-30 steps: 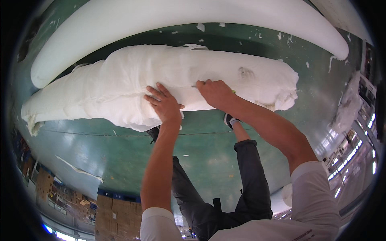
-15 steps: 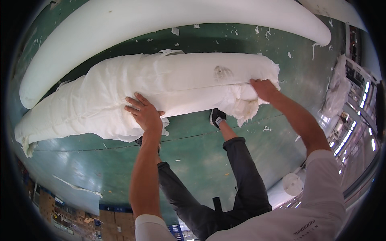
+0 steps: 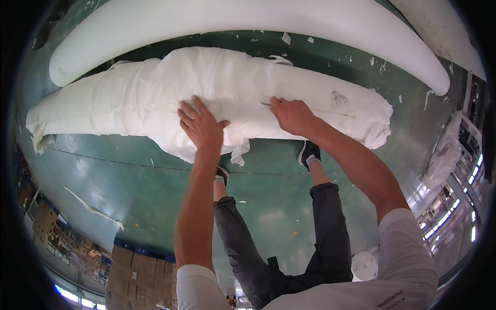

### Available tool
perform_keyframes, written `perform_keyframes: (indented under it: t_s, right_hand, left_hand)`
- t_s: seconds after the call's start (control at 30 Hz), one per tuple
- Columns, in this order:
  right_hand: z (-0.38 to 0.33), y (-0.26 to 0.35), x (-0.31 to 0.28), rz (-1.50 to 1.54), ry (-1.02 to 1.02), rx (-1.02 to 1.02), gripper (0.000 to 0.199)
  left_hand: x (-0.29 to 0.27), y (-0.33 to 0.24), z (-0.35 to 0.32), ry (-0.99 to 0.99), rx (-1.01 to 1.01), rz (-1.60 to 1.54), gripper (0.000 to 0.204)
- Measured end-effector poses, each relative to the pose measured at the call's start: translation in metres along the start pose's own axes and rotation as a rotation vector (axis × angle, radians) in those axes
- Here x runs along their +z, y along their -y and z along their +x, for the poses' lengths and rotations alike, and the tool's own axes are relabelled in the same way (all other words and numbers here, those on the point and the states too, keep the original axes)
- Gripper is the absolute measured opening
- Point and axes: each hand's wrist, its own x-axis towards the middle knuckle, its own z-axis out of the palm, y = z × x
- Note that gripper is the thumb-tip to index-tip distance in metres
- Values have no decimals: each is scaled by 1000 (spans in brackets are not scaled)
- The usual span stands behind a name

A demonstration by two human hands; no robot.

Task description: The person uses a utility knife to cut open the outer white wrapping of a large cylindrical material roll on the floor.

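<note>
A long roll of white wadding wrapped in thin white fabric (image 3: 129, 98) lies across the green floor in front of my feet. My left hand (image 3: 200, 124) presses flat on its middle, fingers spread. My right hand (image 3: 290, 114) rests on the roll just to the right, fingers curled against the fabric near a seam. Loose fabric hangs from the roll's near edge under my left hand. The roll's right end (image 3: 377, 121) is crumpled and has a small dark smudge.
A second long white foam roll (image 3: 248, 20) lies behind the first. White scraps litter the green floor (image 3: 129, 191). A white strip (image 3: 93, 209) lies at left. Stacked cardboard boxes (image 3: 134, 263) stand lower left, a white bundle (image 3: 444, 155) at right.
My right hand has moved from the roll's right end back toward the middle. My left hand has shifted slightly right along the roll. The view has panned left.
</note>
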Motion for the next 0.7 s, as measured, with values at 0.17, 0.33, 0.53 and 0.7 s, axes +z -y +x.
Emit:
perform_keyframes:
  t_s: [0.17, 0.33, 0.53, 0.7]
  right_hand:
    - [38, 35, 11, -138, 1, 2, 17]
    - [43, 38, 6, -205, 42, -86, 15]
    - [44, 33, 1, -174, -13, -147, 12]
    - [25, 16, -12, -222, 118, -59, 12]
  left_hand:
    - [-5, 16, 12, 55, 22, 20, 129]
    - [-10, 21, 7, 117, 1, 14, 129]
    - [-6, 15, 12, 94, 6, 69, 133]
    - [-2, 12, 10, 82, 19, 117, 137]
